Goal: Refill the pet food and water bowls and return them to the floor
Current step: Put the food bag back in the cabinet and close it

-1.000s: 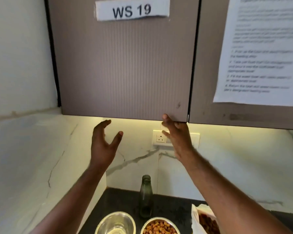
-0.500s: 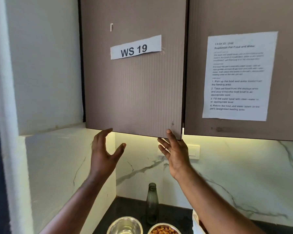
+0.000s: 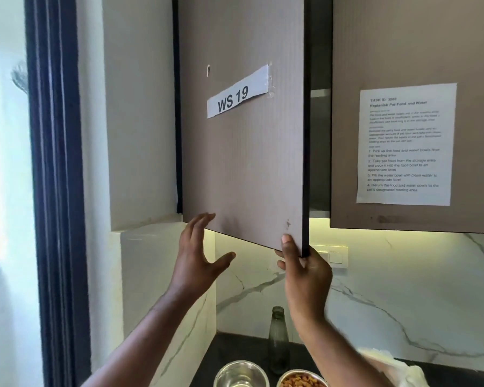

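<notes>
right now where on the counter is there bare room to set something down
Bare dark counter shows along the back wall, right of the glass bottle. Front is crowded: water bowl, food bowl and white bag sit close together.

White marble-veined walls were lit by a strip under brown wall cabinets. One cabinet door stood ajar. A dark-framed window was seen at left.

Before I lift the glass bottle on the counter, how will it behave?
The bottle is tall and narrow, so it probably tips easily. It looks like smooth glass, so likely slippery and breakable. Two bowls stand close in front, so a push may knock it against them.
</notes>
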The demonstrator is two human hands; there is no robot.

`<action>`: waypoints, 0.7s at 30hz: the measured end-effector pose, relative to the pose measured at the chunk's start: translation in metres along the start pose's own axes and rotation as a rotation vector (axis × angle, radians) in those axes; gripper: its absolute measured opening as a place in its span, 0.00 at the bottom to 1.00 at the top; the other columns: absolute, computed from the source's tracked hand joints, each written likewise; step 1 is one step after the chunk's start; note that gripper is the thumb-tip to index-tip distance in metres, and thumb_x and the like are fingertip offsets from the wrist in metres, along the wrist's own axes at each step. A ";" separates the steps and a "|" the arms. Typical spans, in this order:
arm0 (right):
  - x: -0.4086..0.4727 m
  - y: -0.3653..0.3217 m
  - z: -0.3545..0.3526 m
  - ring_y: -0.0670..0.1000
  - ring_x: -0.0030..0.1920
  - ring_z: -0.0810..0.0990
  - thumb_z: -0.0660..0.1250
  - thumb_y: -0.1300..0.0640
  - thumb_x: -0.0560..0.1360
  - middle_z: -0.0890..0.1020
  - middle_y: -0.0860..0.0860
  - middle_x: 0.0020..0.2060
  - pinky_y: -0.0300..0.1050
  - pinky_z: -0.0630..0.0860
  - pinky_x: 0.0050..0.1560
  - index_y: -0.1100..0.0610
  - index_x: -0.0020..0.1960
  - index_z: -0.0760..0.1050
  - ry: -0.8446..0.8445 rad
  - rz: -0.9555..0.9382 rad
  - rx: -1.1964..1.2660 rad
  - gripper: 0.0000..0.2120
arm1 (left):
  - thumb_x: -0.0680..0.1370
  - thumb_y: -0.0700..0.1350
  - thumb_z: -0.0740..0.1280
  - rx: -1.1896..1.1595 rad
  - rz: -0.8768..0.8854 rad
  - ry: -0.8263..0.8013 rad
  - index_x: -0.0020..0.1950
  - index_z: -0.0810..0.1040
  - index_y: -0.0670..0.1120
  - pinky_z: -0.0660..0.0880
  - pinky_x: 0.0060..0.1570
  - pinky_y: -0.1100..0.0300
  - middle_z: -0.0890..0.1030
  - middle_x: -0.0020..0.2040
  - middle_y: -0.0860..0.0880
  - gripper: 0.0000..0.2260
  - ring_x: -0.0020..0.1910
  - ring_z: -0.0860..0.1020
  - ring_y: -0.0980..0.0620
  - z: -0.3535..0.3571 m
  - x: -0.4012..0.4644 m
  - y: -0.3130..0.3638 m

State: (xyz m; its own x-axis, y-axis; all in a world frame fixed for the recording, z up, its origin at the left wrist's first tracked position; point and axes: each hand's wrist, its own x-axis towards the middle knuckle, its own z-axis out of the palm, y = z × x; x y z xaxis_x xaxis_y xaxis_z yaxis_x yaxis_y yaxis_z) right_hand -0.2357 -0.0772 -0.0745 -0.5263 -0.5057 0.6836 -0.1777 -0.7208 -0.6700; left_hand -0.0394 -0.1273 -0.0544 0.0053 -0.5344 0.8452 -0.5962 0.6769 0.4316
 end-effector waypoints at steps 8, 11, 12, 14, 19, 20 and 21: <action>-0.076 -0.048 0.051 0.38 0.42 0.84 0.69 0.45 0.78 0.86 0.37 0.42 0.30 0.75 0.36 0.55 0.55 0.85 0.009 -0.302 -0.141 0.16 | 0.67 0.46 0.84 -0.060 0.166 -0.034 0.80 0.59 0.58 0.69 0.72 0.51 0.63 0.79 0.54 0.48 0.78 0.63 0.53 -0.052 0.002 -0.009; -0.097 -0.063 0.072 0.38 0.50 0.85 0.71 0.48 0.79 0.87 0.40 0.49 0.38 0.82 0.42 0.54 0.58 0.85 -0.051 -0.370 -0.174 0.13 | 0.64 0.41 0.84 -0.097 0.215 -0.045 0.80 0.60 0.53 0.70 0.73 0.48 0.63 0.79 0.51 0.50 0.79 0.63 0.52 -0.071 0.002 -0.010; -0.104 -0.067 0.079 0.38 0.52 0.84 0.72 0.49 0.78 0.87 0.42 0.52 0.40 0.83 0.45 0.55 0.58 0.85 -0.072 -0.387 -0.189 0.13 | 0.64 0.41 0.83 -0.116 0.213 -0.049 0.80 0.61 0.52 0.72 0.72 0.45 0.63 0.80 0.51 0.50 0.79 0.63 0.51 -0.076 0.001 -0.011; -0.116 -0.073 0.093 0.38 0.53 0.84 0.74 0.50 0.78 0.87 0.44 0.53 0.43 0.84 0.46 0.56 0.58 0.85 -0.094 -0.421 -0.233 0.13 | 0.67 0.43 0.80 -0.151 0.200 -0.050 0.81 0.60 0.49 0.73 0.70 0.41 0.62 0.80 0.51 0.47 0.79 0.63 0.49 -0.086 -0.003 -0.011; -0.137 -0.083 0.123 0.40 0.57 0.84 0.75 0.49 0.77 0.87 0.46 0.56 0.44 0.83 0.54 0.58 0.59 0.85 -0.106 -0.460 -0.269 0.16 | 0.75 0.40 0.74 -0.200 0.195 -0.024 0.81 0.55 0.50 0.77 0.64 0.40 0.61 0.77 0.52 0.41 0.72 0.71 0.43 -0.105 -0.009 -0.016; -0.139 -0.084 0.128 0.40 0.58 0.83 0.75 0.49 0.77 0.86 0.47 0.57 0.43 0.83 0.55 0.58 0.60 0.84 -0.103 -0.460 -0.277 0.17 | 0.76 0.39 0.74 -0.203 0.195 -0.027 0.81 0.55 0.48 0.78 0.63 0.40 0.62 0.77 0.51 0.40 0.71 0.71 0.43 -0.107 -0.008 -0.018; -0.142 -0.085 0.131 0.39 0.59 0.83 0.74 0.48 0.77 0.86 0.47 0.58 0.42 0.82 0.56 0.58 0.61 0.84 -0.105 -0.469 -0.271 0.18 | 0.76 0.39 0.73 -0.200 0.201 -0.028 0.81 0.56 0.45 0.77 0.64 0.40 0.63 0.76 0.47 0.38 0.71 0.70 0.43 -0.109 -0.007 -0.020</action>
State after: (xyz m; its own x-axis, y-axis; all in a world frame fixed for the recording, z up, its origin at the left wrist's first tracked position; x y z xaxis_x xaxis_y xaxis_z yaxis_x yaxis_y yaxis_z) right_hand -0.0367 -0.0062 -0.0763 -0.2563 -0.2145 0.9425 -0.5884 -0.7390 -0.3282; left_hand 0.0602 -0.0824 -0.0343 -0.1208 -0.3916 0.9122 -0.4130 0.8554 0.3126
